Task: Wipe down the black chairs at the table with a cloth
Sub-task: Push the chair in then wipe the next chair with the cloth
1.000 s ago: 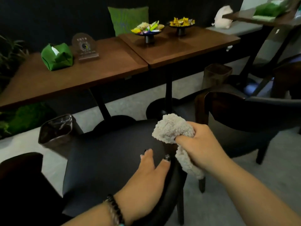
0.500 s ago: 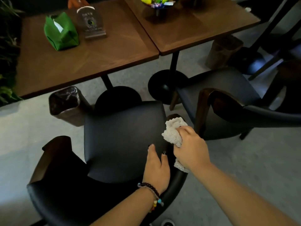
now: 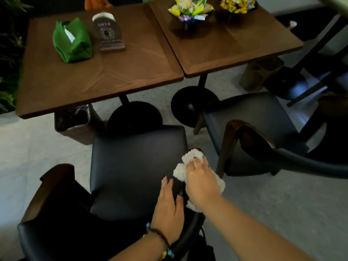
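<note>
A black padded chair (image 3: pixel 135 166) with a curved wooden back stands right below me. My right hand (image 3: pixel 201 179) grips a fluffy white cloth (image 3: pixel 180 171) and presses it on the chair's right armrest, near its front tip. My left hand (image 3: pixel 169 208) lies flat with straight fingers on the same armrest, just behind the cloth. A second black chair (image 3: pixel 258 117) stands to the right, its seat facing the table.
Two wooden tables (image 3: pixel 105 72) stand ahead, with a green tissue pouch (image 3: pixel 72 41), a sign stand (image 3: pixel 109 32) and bowls of sweets (image 3: pixel 190 10). A small bin (image 3: pixel 73 119) sits under the left table and another (image 3: pixel 261 72) under the right. Grey floor lies to the right.
My view has tilted down over the chair. My right hand has brought the cloth down onto the right armrest and pushed it forward. My left hand stays on the armrest.
</note>
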A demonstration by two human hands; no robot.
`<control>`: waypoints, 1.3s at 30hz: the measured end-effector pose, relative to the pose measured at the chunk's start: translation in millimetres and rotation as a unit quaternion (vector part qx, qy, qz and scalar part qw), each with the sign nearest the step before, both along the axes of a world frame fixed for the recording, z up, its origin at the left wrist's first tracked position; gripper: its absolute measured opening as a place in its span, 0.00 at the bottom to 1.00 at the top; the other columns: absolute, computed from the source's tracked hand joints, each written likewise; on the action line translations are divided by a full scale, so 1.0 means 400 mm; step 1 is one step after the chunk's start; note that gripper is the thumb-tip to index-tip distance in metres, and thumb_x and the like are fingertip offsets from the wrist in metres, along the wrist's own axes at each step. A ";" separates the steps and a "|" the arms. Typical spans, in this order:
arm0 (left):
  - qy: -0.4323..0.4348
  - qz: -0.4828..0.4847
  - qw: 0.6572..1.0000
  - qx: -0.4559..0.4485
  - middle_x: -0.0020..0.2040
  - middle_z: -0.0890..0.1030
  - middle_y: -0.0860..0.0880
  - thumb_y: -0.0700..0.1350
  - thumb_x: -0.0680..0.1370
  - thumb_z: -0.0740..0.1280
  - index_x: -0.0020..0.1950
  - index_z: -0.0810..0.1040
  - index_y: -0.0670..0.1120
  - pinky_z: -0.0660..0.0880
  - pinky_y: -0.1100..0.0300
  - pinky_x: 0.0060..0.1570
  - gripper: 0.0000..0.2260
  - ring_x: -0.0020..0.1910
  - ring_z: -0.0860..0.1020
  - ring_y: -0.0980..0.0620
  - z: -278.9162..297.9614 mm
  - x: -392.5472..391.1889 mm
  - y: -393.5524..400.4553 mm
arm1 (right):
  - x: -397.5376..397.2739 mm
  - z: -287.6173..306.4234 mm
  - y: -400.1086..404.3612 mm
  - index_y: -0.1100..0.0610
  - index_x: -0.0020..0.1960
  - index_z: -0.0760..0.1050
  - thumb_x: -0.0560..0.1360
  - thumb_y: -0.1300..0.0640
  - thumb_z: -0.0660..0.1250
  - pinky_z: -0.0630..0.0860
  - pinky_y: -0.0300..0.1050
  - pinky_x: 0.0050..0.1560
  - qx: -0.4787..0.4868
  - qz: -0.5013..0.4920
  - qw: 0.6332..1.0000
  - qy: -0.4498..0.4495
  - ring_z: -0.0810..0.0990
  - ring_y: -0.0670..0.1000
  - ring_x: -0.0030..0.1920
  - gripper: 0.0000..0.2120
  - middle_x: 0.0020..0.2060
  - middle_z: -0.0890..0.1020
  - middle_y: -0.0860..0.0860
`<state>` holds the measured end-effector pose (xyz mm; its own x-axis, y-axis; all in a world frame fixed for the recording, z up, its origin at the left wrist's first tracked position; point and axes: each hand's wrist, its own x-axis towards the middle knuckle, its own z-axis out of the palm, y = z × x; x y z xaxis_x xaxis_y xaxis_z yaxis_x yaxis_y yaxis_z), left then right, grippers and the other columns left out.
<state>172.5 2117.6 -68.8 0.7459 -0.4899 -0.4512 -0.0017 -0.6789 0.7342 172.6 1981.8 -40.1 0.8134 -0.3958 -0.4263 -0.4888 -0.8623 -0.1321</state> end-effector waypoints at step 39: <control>0.156 0.116 0.981 -0.004 0.61 0.72 0.58 0.49 0.80 0.63 0.73 0.63 0.57 0.66 0.80 0.32 0.22 0.38 0.71 0.77 -0.251 0.444 -0.235 | 0.377 -0.395 -0.399 0.59 0.50 0.78 0.69 0.46 0.70 0.79 0.51 0.50 0.364 -0.505 0.782 -0.013 0.82 0.57 0.44 0.18 0.43 0.83 0.57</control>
